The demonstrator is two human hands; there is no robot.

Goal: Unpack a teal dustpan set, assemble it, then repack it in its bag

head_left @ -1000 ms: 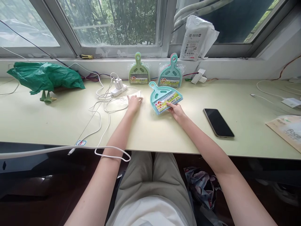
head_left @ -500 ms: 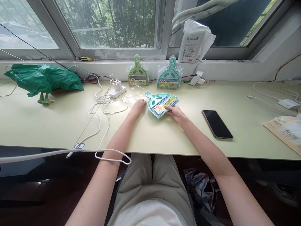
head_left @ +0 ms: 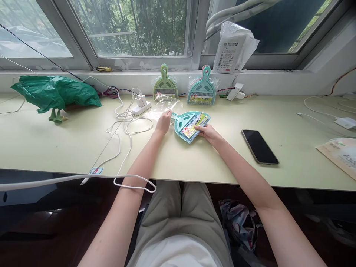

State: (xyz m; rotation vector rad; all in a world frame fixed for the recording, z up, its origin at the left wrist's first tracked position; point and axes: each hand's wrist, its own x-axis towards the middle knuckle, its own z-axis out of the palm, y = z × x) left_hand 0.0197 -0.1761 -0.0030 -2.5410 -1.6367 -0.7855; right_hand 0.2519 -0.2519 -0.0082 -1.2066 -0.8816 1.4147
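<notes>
A turquoise dustpan [head_left: 182, 120] with a blue-bristled brush and a printed label lies tilted over the table, its handle toward the left. My right hand [head_left: 207, 132] pinches its lower right edge, with the thumb on the label. Close to the handle, my left hand [head_left: 164, 120] has its fingers closed on a clear plastic bag [head_left: 164, 104], which spreads out behind the hand. Further back, a green dustpan set [head_left: 164, 83] and a turquoise dustpan set [head_left: 202, 89], both in clear wrapping, lean upright against the wall.
White cables [head_left: 129, 128] trail from a power strip [head_left: 141, 107] and loop over my left forearm. A phone [head_left: 260, 147] lies on the right of the table [head_left: 222, 163]. At left sits a green plastic bag [head_left: 55, 92]; a white package [head_left: 230, 52] stands on the sill.
My left hand has risen slightly and moved closer to the dustpan's handle, lifting the clear bag, which now stands up more. The dustpan in my right hand has shifted only slightly.
</notes>
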